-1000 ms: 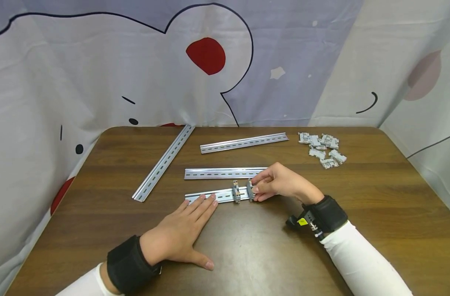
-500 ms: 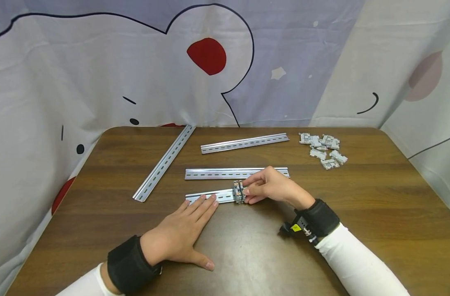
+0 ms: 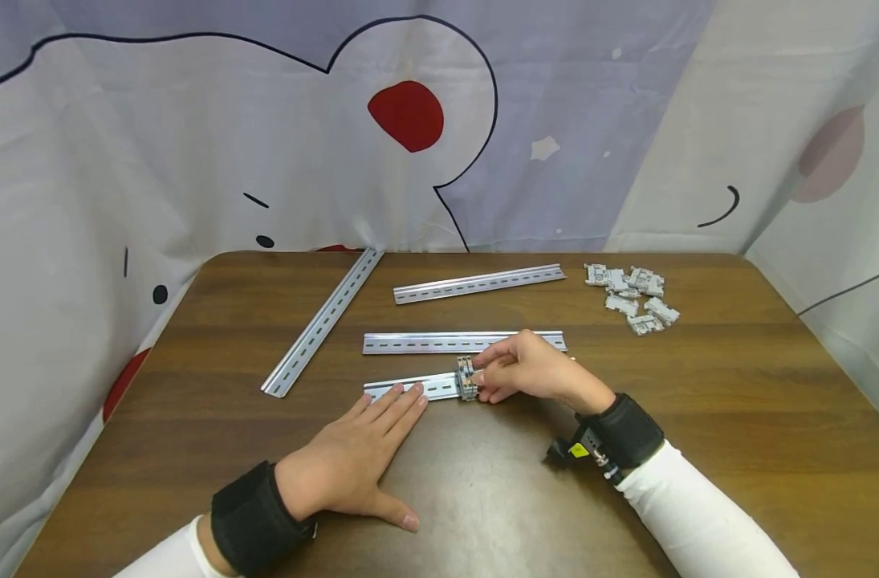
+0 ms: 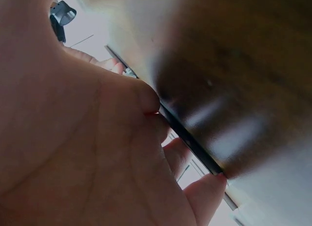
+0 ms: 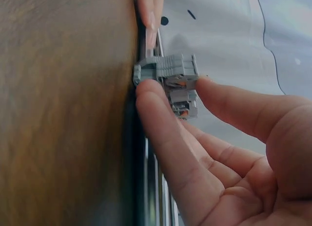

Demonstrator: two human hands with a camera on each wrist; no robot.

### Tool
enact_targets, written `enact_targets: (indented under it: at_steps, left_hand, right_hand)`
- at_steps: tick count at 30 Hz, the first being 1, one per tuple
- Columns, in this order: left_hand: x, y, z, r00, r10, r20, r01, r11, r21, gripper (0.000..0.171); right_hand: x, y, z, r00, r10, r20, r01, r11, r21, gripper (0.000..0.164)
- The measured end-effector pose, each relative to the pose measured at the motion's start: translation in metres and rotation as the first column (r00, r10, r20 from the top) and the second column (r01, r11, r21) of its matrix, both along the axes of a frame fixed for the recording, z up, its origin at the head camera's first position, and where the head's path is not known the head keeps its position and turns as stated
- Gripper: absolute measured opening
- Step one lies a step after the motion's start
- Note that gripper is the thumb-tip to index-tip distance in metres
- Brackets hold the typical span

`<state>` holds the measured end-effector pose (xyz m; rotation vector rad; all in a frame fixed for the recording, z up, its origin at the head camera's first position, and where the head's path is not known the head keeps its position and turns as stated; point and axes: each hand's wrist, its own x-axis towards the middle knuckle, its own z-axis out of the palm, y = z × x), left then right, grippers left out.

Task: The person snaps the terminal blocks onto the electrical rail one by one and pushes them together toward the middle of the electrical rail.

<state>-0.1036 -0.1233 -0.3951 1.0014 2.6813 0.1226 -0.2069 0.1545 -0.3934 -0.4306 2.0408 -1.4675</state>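
A short slotted metal DIN rail [image 3: 441,386] lies near the middle of the table. My left hand [image 3: 348,461] is spread flat, its straight fingertips resting on the rail's left part. Two grey terminal blocks [image 3: 466,378] sit side by side on the rail, seemingly touching. At their right side, my right hand [image 3: 536,373] holds the nearer block between thumb and fingers. In the right wrist view the grey blocks [image 5: 178,67] stand up from the rail, with fingers around their lower and upper ends. The rail's right end is hidden behind my right hand.
Behind the hands lies another DIN rail [image 3: 425,343], with a further rail [image 3: 478,284] behind it. A longer rail [image 3: 323,321] slants at the left. Several loose terminal blocks [image 3: 630,297] are piled at the back right. A printed curtain [image 3: 266,144] hangs behind the wooden table [image 3: 728,385].
My right hand has slid the right terminal block leftward along the rail, up against the other block. My left hand has stayed in place on the rail.
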Motion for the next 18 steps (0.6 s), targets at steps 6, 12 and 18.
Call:
enact_targets:
  at_steps: [6,12,18]
  left_hand:
    - [0.000,0.000,0.000,1.000,-0.010,-0.015,0.011,1.000,0.008,0.130]
    - [-0.007,-0.005,0.002,0.999,-0.044,0.017,0.043,0.999,0.010,0.125]
    - [-0.020,-0.017,0.004,0.994,-0.092,0.060,0.089,0.994,0.058,0.107]
  right_hand:
    - [-0.005,0.025,0.013,0.933,0.033,-0.359,0.067,0.962,0.263,0.023]
    - [-0.008,0.054,0.018,0.808,0.138,-0.573,0.202,0.849,0.488,0.014]
    - [-0.006,0.074,0.015,0.777,0.182,-0.602,0.226,0.813,0.537,0.008]
